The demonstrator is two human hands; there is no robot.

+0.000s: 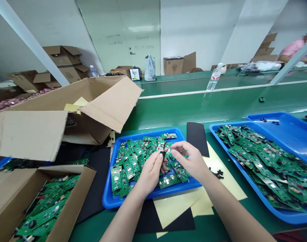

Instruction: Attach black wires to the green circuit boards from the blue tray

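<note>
Over the middle blue tray (108, 199), my left hand (152, 169) is closed round a small circuit board, mostly covered by the fingers. A black piece (163, 155) shows at its thumb tip. From there a thin black strip (165, 145) curves up toward my right hand (190, 158). The thumb and forefinger of that hand are pinched together at the strip's far end; the exact contact is hard to see. Many green circuit boards (129, 164) lie loose in the tray beneath both hands.
Right stands a blue tray (256, 208) heaped with boards, with another blue tray (294, 134) behind. Left are a small carton (75, 205) of boards and a large open carton (113, 104). Yellow sheets (231, 178), black sheets (197, 137) and black scraps (217, 173) lie nearby. A person (293, 50) sits far right.
</note>
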